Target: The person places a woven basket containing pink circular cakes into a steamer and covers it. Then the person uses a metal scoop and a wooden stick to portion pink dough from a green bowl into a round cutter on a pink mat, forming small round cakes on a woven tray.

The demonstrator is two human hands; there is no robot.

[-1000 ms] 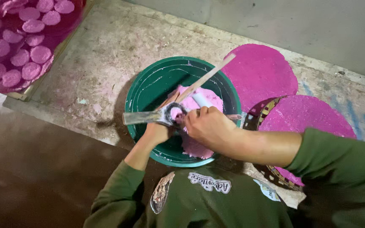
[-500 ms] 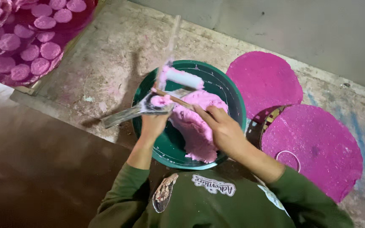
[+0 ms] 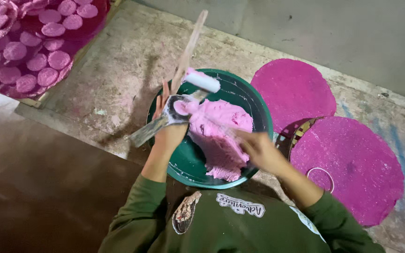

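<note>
Two hands over green basin (image 3: 258,110), left hand (image 3: 167,133) gripping ladle (image 3: 162,119), right hand (image 3: 258,150) (blurred) on pink dough (image 3: 221,136)

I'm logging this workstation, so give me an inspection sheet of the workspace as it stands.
Surface: rough concrete ledge, stained and dusted pink.
Job's things: green basin holding a lump of pink dough; flat scraper; long stick with a pink-smeared end.
Clutter: two flat pink discs beside the basin; a metal ring on the nearer disc; a tray of small pink rounds at upper left.
Grippers: left hand holds the scraper; right hand, blurred, rests by the dough.
Cables: nothing seen.
Surroundings: grey wall; dark brown floor.
</note>
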